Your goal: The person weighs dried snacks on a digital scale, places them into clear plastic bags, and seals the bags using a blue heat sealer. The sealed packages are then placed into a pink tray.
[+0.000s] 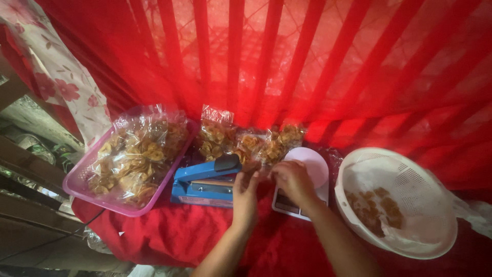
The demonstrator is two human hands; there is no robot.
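Hands (271, 187) grip chip bag (266, 151) (above them).

A pink tray (77, 187) at the left of the frame holds a clear bag of yellow chips (136, 156); a white colander (410, 177) at the right holds a few brown pieces (376, 208); a red curtain (307, 61) fills the top; flowered cloth (56, 77) hangs upper left.

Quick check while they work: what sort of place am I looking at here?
Probably a small home snack-packing table. A blue heat sealer, a white kitchen scale and small sealed bags of chips sit on a red cloth, before a red curtain.
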